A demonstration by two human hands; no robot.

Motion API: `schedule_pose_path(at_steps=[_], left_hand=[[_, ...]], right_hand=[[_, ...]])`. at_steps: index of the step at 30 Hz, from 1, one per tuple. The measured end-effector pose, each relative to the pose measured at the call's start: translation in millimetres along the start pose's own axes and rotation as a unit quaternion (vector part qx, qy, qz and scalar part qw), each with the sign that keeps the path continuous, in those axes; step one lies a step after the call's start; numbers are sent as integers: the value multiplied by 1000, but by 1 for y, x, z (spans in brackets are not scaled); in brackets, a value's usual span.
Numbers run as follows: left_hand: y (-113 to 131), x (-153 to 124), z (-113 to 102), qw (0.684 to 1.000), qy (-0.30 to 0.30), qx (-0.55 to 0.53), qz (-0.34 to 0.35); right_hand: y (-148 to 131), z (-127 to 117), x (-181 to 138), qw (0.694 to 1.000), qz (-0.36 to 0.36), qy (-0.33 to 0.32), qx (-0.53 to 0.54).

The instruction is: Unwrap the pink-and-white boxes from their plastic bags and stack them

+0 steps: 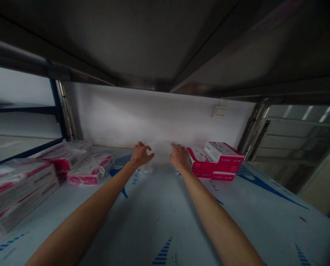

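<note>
Both my arms reach deep onto a shelf covered in pale blue printed film (159, 214). Faint, clear plastic film (147, 168) spans the space between my hands and is hard to make out against the white wall. My left hand (141, 154) has its fingers curled, seemingly gripping the film's left side. On the other side my right hand (178, 156) bends its fingers at the film's right part, close beside a stack of pink-and-white boxes (202, 155). Part of that stack is hidden behind the right hand and wrist.
More pink-and-white boxes in clear wrap (90, 170) lie at the left, with a larger wrapped pile (21, 188) nearer me. A dark metal shelf (154, 40) hangs low overhead. Metal posts (255, 125) stand at both sides. A wall switch (220, 111) sits at the back.
</note>
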State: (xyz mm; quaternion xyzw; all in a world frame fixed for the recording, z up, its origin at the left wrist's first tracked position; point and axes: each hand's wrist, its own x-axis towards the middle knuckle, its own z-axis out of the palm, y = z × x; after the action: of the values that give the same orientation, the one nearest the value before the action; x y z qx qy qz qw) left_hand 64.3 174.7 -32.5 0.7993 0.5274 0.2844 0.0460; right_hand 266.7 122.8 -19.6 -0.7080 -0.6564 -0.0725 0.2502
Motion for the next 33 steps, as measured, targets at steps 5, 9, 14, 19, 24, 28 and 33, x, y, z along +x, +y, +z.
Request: schedule_pose_path(at_steps=[5, 9, 14, 19, 24, 28, 33], left_hand=[[16, 20, 6, 996, 16, 76, 41], [13, 27, 27, 990, -1, 120, 71], [-11, 26, 56, 986, -58, 148, 41], [-22, 30, 70, 983, -107, 152, 13], [-26, 35, 70, 980, -139, 143, 15], [-30, 34, 54, 978, -143, 136, 59], [-38, 20, 17, 969, -145, 135, 147]], right_hand=[[-26, 8, 34, 996, -88, -32, -14], [-22, 36, 39, 994, -75, -77, -29], [1, 70, 29, 988, -43, -143, -28], [11, 84, 31, 989, -5, -146, -26], [13, 84, 32, 989, 3, -143, -35], [4, 74, 27, 995, -8, -93, -43], [-15, 51, 19, 998, -46, -35, -41]])
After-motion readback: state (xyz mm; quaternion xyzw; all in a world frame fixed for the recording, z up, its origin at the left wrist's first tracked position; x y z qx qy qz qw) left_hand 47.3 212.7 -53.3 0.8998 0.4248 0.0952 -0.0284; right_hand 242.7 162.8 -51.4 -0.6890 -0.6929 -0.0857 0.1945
